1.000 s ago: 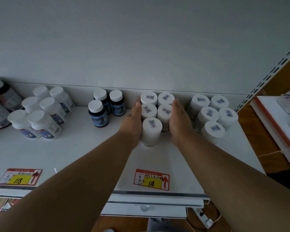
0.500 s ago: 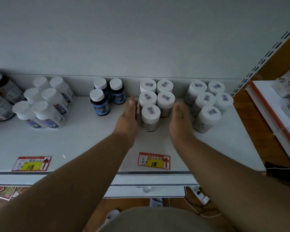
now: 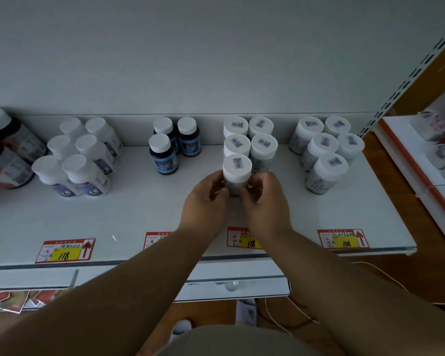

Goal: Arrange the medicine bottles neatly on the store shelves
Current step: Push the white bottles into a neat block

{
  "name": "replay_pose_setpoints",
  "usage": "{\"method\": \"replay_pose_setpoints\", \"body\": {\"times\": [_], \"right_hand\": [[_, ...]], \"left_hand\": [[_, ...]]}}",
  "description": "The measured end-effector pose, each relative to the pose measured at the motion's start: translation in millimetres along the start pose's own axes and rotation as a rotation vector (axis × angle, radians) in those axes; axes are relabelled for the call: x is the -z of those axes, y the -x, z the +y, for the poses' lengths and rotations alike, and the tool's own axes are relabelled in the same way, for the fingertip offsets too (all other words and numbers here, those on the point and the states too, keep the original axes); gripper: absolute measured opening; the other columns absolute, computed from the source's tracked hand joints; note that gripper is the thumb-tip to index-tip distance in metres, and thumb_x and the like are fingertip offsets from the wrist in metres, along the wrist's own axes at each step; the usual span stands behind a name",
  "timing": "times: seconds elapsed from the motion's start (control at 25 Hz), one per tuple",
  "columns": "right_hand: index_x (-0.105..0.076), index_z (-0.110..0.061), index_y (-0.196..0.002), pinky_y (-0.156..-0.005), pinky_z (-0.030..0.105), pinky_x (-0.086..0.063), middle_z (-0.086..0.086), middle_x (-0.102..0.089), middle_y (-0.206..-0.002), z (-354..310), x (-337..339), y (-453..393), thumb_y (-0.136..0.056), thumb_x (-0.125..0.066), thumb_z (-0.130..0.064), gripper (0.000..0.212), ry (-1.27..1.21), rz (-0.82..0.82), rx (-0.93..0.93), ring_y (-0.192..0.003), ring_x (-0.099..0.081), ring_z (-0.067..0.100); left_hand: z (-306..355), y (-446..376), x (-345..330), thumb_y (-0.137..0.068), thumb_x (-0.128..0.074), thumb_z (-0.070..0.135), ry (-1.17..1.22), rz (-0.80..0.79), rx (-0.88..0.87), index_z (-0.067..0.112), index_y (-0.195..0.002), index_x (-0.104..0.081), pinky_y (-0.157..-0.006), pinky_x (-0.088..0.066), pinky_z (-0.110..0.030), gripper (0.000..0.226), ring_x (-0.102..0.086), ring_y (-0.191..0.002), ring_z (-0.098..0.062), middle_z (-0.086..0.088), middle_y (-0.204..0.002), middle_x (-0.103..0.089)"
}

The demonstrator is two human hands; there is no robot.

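- Nearest me, along the shelf (image 3: 139,214) front edge, sit the red-and-yellow price tags (image 3: 65,250); I read them as marking one lane per product, which would explain why the bottles stand in separate clusters behind them.
- Just past the tags, my left hand (image 3: 203,199) and right hand (image 3: 263,199) are close together, fingers curled round the lower body of the front white-capped bottle (image 3: 237,168) from either side. I hold it low with both hands, I think, so I can turn or nudge it without tipping it.
- That bottle stands upright on the shelf at the head of its cluster, on the left column, touching or just short of the bottle behind; I cannot tell which.
- Behind it the other four stickered bottles (image 3: 263,147) stand two by two back to the rear wall, so the front one is the odd fifth.
- To the left, three dark bottles with blue labels (image 3: 163,155) stand well apart from my hands; further left is a block of six white bottles (image 3: 72,170).
- To the right, another group of stickered bottles (image 3: 328,165) follows the same pattern.
- My judgement: I am squaring the front bottle to its column.
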State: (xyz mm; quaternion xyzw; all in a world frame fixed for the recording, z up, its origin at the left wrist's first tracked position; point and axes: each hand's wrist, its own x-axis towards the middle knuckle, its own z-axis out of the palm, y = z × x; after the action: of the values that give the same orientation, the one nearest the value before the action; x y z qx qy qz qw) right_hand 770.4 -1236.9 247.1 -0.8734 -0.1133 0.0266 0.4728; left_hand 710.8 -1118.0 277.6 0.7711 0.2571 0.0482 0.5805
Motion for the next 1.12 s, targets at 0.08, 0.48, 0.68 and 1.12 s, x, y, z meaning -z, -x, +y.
{"method": "replay_pose_setpoints", "body": {"times": [0.08, 0.48, 0.68, 1.12], "right_hand": [[-0.049, -0.028, -0.099, -0.072, 0.026, -0.049, -0.002, -0.06, -0.102, -1, 0, -2, -0.088, -0.071, -0.033, 0.025, 0.006, -0.003, 0.001, -0.088, -0.06, 0.011], [-0.05, -0.026, -0.1, -0.072, 0.026, -0.049, -0.009, -0.061, -0.095, 0, 11, -4, -0.089, -0.068, -0.034, 0.023, -0.043, -0.056, -0.007, -0.084, -0.058, 0.002], [-0.053, -0.022, -0.101, -0.073, 0.026, -0.046, -0.007, -0.061, -0.094, 2, 31, 5, -0.091, -0.063, -0.025, 0.014, -0.085, 0.027, -0.047, -0.086, -0.058, 0.005], [-0.055, -0.023, -0.096, -0.076, 0.024, -0.045, -0.007, -0.061, -0.091, 10, 74, 53, -0.093, -0.064, -0.027, 0.01, 0.03, 0.316, -0.052, -0.086, -0.059, 0.012]], "left_hand": [[1, 1, 1, -0.094, -0.047, 0.014, 0.003, 0.001, 0.003, 0.042, -0.13, -0.056, -0.081, -0.039, -0.01, 0.046, -0.056, -0.106, 0.002, 0.023, -0.119, -0.062], [-3, 4, -4, -0.099, -0.048, 0.017, 0.014, 0.108, 0.043, 0.033, -0.137, -0.048, -0.092, -0.043, -0.022, 0.042, -0.057, -0.114, -0.003, 0.017, -0.126, -0.059], [0, 30, -2, -0.098, -0.05, 0.014, 0.013, 0.148, -0.016, 0.033, -0.126, -0.051, -0.08, -0.037, -0.006, 0.033, -0.057, -0.103, 0.005, 0.017, -0.117, -0.062], [16, 49, -40, -0.097, -0.052, 0.015, -0.005, -0.216, -0.191, 0.028, -0.123, -0.056, -0.077, -0.034, 0.007, 0.03, -0.056, -0.102, 0.007, 0.016, -0.117, -0.061]]}}
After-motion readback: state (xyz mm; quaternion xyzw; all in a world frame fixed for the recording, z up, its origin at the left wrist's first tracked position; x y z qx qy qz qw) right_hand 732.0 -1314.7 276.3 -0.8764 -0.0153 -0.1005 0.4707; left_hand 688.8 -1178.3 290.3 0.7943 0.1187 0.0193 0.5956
